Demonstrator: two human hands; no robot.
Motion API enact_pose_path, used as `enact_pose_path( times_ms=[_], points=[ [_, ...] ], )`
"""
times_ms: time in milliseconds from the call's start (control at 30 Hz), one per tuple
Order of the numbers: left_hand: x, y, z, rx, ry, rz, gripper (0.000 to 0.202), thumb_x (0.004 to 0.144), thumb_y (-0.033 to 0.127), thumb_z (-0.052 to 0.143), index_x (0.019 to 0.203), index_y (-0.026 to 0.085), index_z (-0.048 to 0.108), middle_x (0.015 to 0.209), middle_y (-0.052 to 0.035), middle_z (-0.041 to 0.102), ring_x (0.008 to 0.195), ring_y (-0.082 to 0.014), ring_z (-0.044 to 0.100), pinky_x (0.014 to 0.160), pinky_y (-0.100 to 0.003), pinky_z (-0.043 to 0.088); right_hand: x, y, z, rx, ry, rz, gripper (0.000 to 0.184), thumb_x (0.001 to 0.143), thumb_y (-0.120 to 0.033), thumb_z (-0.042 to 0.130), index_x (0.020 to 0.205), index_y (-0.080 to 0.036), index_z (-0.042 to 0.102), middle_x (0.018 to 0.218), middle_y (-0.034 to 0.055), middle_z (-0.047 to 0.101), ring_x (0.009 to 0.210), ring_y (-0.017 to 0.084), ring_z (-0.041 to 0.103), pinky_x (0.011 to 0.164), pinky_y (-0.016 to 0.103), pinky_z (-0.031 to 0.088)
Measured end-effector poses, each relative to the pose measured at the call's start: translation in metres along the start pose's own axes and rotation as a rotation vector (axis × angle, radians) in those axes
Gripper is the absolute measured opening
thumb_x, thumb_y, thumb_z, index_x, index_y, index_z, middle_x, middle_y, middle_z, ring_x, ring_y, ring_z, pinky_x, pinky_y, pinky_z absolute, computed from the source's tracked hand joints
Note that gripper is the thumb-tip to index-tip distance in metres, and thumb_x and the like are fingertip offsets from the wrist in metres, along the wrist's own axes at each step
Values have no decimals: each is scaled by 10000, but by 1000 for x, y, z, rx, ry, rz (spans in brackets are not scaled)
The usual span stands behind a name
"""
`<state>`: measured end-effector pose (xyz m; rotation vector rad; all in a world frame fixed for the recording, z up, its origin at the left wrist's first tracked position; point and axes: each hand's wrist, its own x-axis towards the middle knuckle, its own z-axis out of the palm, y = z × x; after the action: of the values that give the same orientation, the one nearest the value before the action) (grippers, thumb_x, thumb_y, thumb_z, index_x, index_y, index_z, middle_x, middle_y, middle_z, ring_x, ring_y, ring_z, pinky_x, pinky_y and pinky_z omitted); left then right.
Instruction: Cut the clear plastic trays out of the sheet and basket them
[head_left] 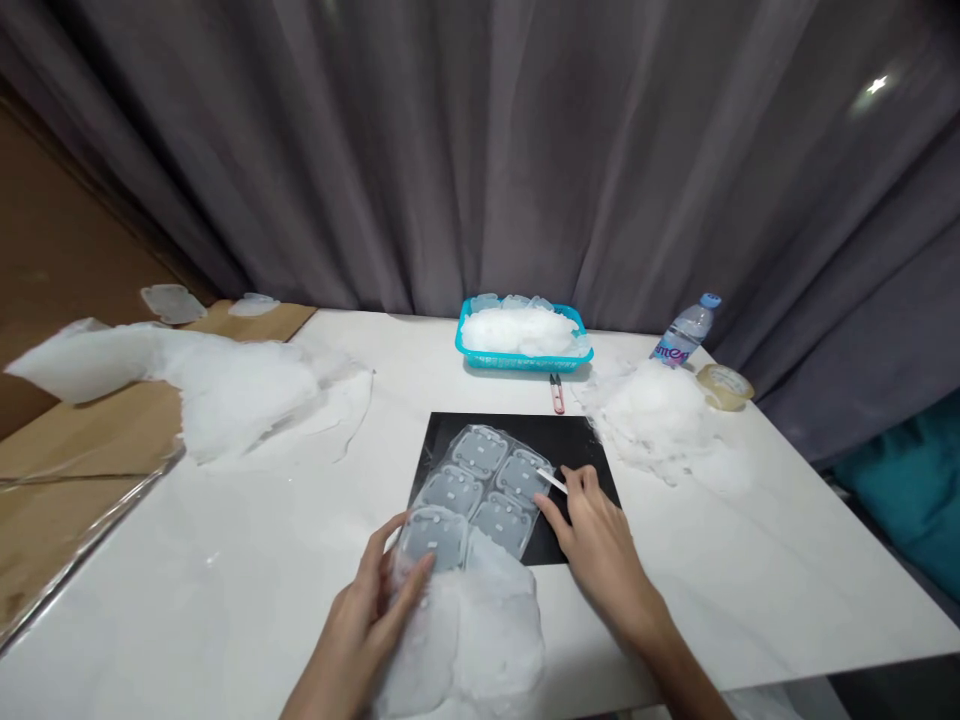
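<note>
My left hand (375, 598) grips the left edge of a translucent plastic sheet (480, 452), thumb on top. Several rounded-square panels with small raised dots show through it. White fluffy filling (499, 640) covers the sheet's near end. A slim, pale, blade-like tool (553, 481) is pinched in my right hand (604, 535); its tip lies over the upper right panel, and I cannot tell whether it touches. Beneath the sheet's far part is a black mat (571, 440).
Behind the mat are red-handled thread snips (557, 395) and a turquoise basket (525, 362) of white filling. To the right lie more filling (652, 415), a water bottle (686, 332) and a tape roll (724, 386). Filling (240, 390) and cardboard (90, 445) occupy the left.
</note>
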<state>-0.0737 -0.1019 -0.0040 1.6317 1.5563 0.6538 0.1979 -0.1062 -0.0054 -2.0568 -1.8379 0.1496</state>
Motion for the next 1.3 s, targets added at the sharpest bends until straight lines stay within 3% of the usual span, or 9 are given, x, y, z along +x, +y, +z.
enact_pose_path(
  times_ms=[167, 433, 567, 633, 733, 867, 933, 1100, 1300],
  points=[
    [12, 9, -6, 40, -83, 26, 656, 895, 624, 566, 1393, 204, 494, 597, 85, 459, 542, -176, 525, 539, -235, 395, 43, 9, 4, 63, -147, -89, 102, 1043, -252, 548, 951, -216, 571, 969, 35, 665, 860, 198, 719, 680, 259, 481],
    [46, 31, -25, 393, -341, 77, 451, 843, 601, 650, 1082, 226, 579, 638, 31, 635, 573, -213, 603, 571, -266, 351, 93, 29, 15, 93, -38, -98, 70, 1028, -199, 542, 1073, -177, 591, 1154, 112, 676, 1016, 252, 685, 732, 292, 464],
    [78, 57, -33, 567, -193, 254, 528, 821, 718, 680, 1025, 236, 604, 781, -8, 698, 663, -234, 653, 604, -283, 390, 91, 33, 26, 137, 25, -136, 113, 1026, -209, 523, 1082, -185, 619, 1135, 96, 661, 923, 222, 688, 706, 289, 487],
    [97, 69, -25, 516, -171, 480, 483, 906, 679, 631, 1076, 228, 609, 1028, -61, 718, 910, -264, 690, 782, -335, 492, 89, 34, 26, 165, 59, -159, 137, 1032, -222, 510, 1062, -187, 639, 1116, 91, 648, 899, 211, 684, 726, 293, 505],
    [127, 78, 1, 389, -315, 749, 441, 1030, 548, 540, 1331, 227, 561, 1359, -113, 633, 1273, -283, 594, 1076, -421, 468, 88, 37, 16, 216, 132, -197, 265, 1080, -298, 423, 1037, -189, 660, 1082, 96, 623, 901, 204, 666, 797, 312, 525],
    [153, 70, 38, 386, -328, 858, 630, 1031, 560, 544, 1542, 206, 437, 1586, -166, 486, 1474, -326, 453, 1222, -503, 365, 88, 44, -5, 438, 238, -318, 532, 1128, -435, 209, 1013, -209, 677, 1035, 97, 636, 1032, 236, 616, 985, 400, 505],
    [158, 63, 48, 436, -340, 855, 680, 1037, 586, 511, 1580, 190, 407, 1624, -174, 451, 1503, -332, 425, 1238, -521, 348, 89, 51, -10, 581, 163, -326, 645, 1116, -537, 134, 1004, -217, 683, 1015, 86, 658, 1035, 233, 613, 990, 415, 512],
    [151, 53, 56, 544, -290, 830, 768, 1035, 624, 473, 1606, 121, 369, 1662, -207, 389, 1542, -353, 368, 1263, -546, 309, 89, 61, -5, 954, -207, -215, 658, 1055, -696, 276, 945, -184, 674, 753, 23, 627, 618, 153, 624, 613, 291, 538],
    [125, 45, 59, 563, -186, 759, 740, 1055, 601, 438, 1632, 150, 334, 1671, -185, 384, 1558, -352, 339, 1267, -552, 301, 90, 48, -11, 815, -271, -317, 255, 966, -443, 684, 910, -204, 752, 955, 45, 736, 886, 184, 705, 830, 302, 554]
  ],
)
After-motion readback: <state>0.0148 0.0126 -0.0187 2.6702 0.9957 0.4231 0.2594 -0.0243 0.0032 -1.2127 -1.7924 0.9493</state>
